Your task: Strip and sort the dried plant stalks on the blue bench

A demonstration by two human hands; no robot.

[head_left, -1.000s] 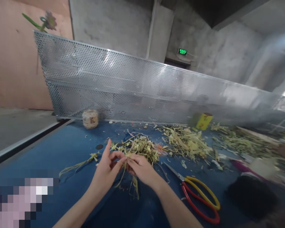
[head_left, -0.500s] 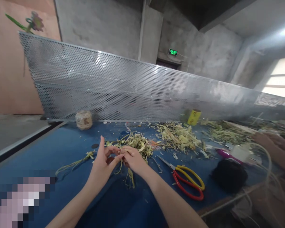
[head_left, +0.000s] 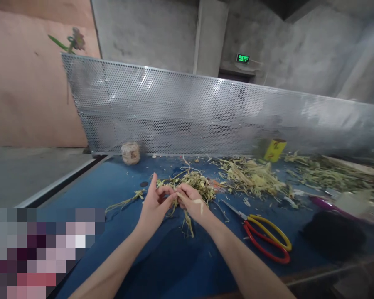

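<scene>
My left hand [head_left: 154, 204] and my right hand [head_left: 190, 201] meet over the blue tabletop [head_left: 84, 187], fingertips pinched together on a thin, pale plant strand, mostly hidden by the fingers. The left thumb and forefinger are closed; one other finger points up. Across the back of my right hand lies a whitish curled strip [head_left: 199, 204]. Just behind the hands is a heap of dried, pale-green plant stems and flowers [head_left: 202, 182]. A few limp strands [head_left: 188, 224] hang out below the fingers, and a separate stem [head_left: 123, 203] lies to the left.
Scissors [head_left: 262, 236] with one red and one yellow handle lie at right. Beyond are another plant heap [head_left: 252, 176], a yellow cylinder [head_left: 274, 150], a purple-handled tool [head_left: 327, 204] and a dark bundle [head_left: 332, 232]. A wrapped roll [head_left: 131, 153] stands by the perforated metal screen [head_left: 174, 108].
The view has swung left, so everything sits further right in the picture. A whitish curled strip now shows on my right hand. Both hands stay pinched together.
</scene>
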